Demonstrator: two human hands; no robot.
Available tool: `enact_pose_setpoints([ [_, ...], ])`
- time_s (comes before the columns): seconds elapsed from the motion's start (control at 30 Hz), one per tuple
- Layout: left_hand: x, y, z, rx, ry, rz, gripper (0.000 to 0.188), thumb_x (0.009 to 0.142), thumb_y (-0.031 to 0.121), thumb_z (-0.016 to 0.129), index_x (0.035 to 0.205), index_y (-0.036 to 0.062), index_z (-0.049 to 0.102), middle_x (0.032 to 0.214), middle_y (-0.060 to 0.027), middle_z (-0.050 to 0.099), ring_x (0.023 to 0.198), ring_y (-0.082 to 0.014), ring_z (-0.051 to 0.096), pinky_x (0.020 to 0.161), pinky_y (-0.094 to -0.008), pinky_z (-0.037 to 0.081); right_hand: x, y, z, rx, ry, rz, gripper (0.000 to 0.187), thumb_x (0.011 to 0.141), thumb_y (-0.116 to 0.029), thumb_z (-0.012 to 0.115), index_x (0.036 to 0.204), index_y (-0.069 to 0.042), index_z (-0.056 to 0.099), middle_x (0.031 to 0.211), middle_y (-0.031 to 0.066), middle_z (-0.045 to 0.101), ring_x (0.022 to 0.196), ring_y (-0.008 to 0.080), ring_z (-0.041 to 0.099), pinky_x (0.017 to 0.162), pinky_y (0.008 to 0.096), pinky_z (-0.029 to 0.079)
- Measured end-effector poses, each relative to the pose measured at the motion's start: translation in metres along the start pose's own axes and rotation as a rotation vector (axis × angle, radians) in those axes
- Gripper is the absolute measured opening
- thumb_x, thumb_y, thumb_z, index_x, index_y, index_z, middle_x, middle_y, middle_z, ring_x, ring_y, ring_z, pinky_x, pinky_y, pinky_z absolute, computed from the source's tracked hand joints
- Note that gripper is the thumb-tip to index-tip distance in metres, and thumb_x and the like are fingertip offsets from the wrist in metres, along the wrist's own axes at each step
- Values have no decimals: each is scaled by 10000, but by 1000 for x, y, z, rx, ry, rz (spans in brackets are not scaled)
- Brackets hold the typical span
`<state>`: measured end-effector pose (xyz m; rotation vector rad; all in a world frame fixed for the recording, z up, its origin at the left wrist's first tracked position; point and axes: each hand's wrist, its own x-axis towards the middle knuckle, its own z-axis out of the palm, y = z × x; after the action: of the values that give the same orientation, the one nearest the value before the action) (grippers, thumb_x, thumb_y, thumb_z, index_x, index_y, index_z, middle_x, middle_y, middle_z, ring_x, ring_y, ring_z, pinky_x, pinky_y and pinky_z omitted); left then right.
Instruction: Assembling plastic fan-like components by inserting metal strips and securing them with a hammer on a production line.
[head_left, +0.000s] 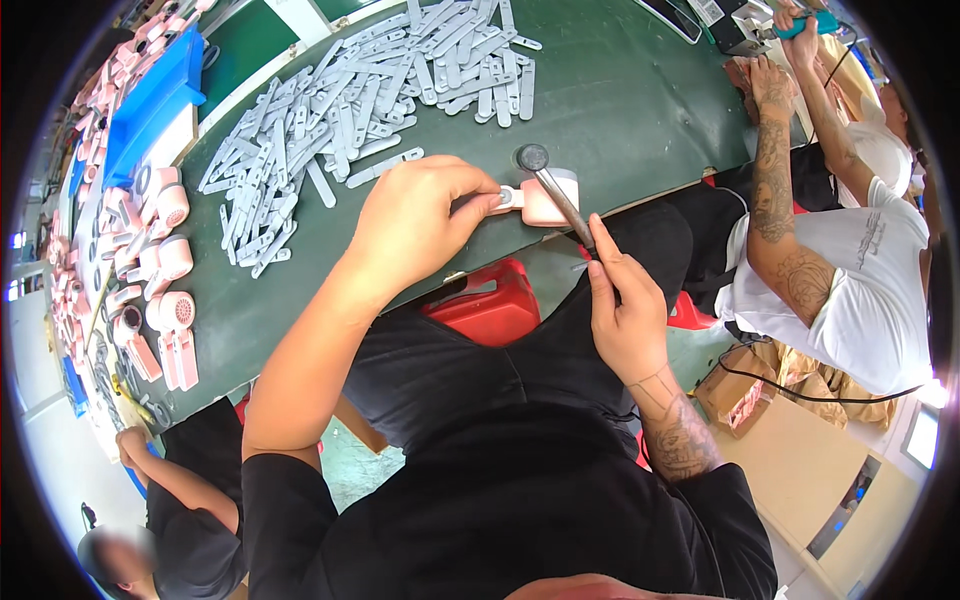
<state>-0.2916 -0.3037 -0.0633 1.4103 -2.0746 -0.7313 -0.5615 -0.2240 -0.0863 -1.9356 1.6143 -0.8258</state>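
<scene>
My right hand (630, 310) grips the handle of a hammer (533, 158), whose round dark head points away from me over the table. Beneath the hammer, a pink and white hair dryer part (540, 207) lies at the table's near edge. The fingertips of my left hand (415, 220) pinch a light grey end piece (508, 197) that meets the pink part on its left. How the two pieces join is partly hidden by my fingers. A big pile of flat grey plastic strips (350, 105) is spread just beyond my left hand.
Several pink hair dryers (172, 258) crowd the left end of the green table (640, 110), near a blue tray (160, 100). A red stool (490, 305) is under the table edge. One co-worker (830, 270) works at right with a teal power tool (808, 25); another (190, 500) sits lower left.
</scene>
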Motion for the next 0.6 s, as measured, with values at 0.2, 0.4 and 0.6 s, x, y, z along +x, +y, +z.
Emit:
enact_pose_setpoints([
  [0.2, -6, -9, 10, -38, 61, 44, 107, 961, 95, 809, 1049, 38, 833, 984, -107, 795, 861, -267, 759, 755, -364, 599, 5, -3, -7, -61, -9, -22, 502, 1070, -105, 664, 1564, -196, 646, 778, 85, 554, 682, 270, 587, 663, 394, 515],
  [0.4, -9, 0, 21, -134, 123, -37, 125, 967, 83, 806, 1077, 26, 827, 1047, -103, 789, 879, -253, 768, 774, -350, 631, 4, 3, -2, -37, 5, -5, 497, 1079, -104, 658, 1566, -201, 644, 779, 92, 555, 688, 261, 585, 672, 385, 511],
  [0.6, -14, 1, 37, -203, 258, -66, 119, 939, 149, 818, 1034, 82, 844, 1013, -86, 790, 834, -295, 773, 754, -380, 629, 3, 3, 1, 12, 11, -2, 490, 1090, -99, 648, 1572, -186, 637, 786, 99, 552, 693, 246, 572, 690, 361, 507],
])
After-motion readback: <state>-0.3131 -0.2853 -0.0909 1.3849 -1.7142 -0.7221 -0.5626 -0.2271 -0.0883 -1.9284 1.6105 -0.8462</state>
